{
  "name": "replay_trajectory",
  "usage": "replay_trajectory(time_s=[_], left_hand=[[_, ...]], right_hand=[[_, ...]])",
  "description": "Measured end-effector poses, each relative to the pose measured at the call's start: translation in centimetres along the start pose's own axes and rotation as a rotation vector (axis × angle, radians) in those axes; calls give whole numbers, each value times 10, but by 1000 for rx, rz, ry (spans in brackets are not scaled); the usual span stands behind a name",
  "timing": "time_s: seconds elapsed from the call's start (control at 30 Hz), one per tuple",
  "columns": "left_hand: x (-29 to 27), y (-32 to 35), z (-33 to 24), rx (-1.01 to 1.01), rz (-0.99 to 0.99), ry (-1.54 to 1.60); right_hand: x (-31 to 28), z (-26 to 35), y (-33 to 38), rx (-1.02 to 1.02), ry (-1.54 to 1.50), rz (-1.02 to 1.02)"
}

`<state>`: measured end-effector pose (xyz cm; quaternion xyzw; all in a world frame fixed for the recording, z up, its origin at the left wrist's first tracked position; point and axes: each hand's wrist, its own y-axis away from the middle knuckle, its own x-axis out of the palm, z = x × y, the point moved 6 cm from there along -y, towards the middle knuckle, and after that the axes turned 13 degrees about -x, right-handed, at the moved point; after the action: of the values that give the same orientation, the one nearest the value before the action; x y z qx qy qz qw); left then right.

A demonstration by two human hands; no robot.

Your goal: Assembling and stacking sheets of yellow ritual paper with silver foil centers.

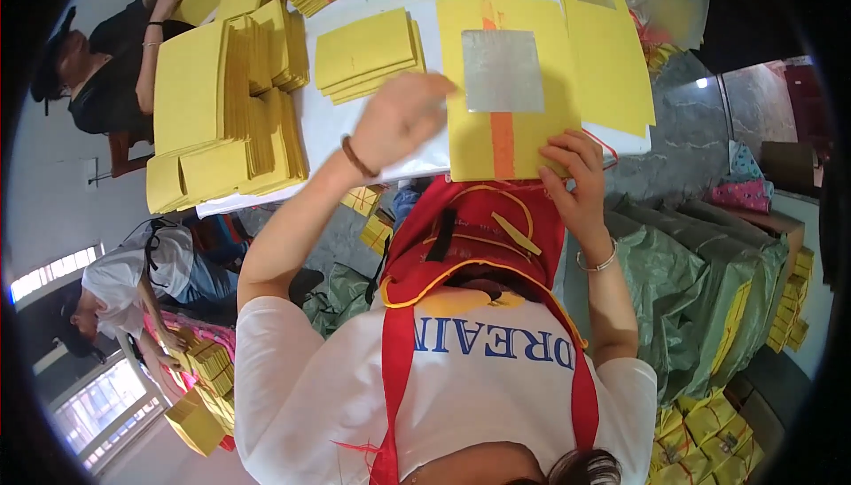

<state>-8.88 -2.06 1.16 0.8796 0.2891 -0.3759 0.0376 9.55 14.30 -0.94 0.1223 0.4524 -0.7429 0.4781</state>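
A yellow paper sheet (pixel 532 144) with a silver foil square (pixel 502 70) and an orange stripe lies at the near edge of the white table (pixel 330 126). My left hand (pixel 399 120), a dark band on its wrist, has curled fingers gripping the sheet's left edge. My right hand (pixel 578 179), wearing a silver bracelet, pinches the sheet's near edge where it overhangs the table. My white shirt and red apron (pixel 479 237) fill the foreground below.
Folded yellow paper stacks (pixel 222 104) crowd the table's left, a smaller pile (pixel 368 55) sits in the middle, and more sheets (pixel 612 50) lie to the right. Two other people (pixel 106 59) (pixel 124 290) work at left. Green sacks (pixel 700 281) and tied yellow bundles (pixel 709 432) stand at right.
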Motion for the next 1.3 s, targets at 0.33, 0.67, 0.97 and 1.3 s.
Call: replay_trajectory(time_s=[0.33,0.67,0.97,1.3], left_hand=[[34,17,-58,305,128,-289],[40,24,-65,340,142,-379],[40,24,-68,413,88,-457],[28,5,-60,224,173,-225]], right_hand=[[-8,-9,-4,37,-146,-15],[-7,-19,-1,102,-217,-79],[-6,-23,-4,174,-296,-134],[-9,-18,1,130,-402,-87]])
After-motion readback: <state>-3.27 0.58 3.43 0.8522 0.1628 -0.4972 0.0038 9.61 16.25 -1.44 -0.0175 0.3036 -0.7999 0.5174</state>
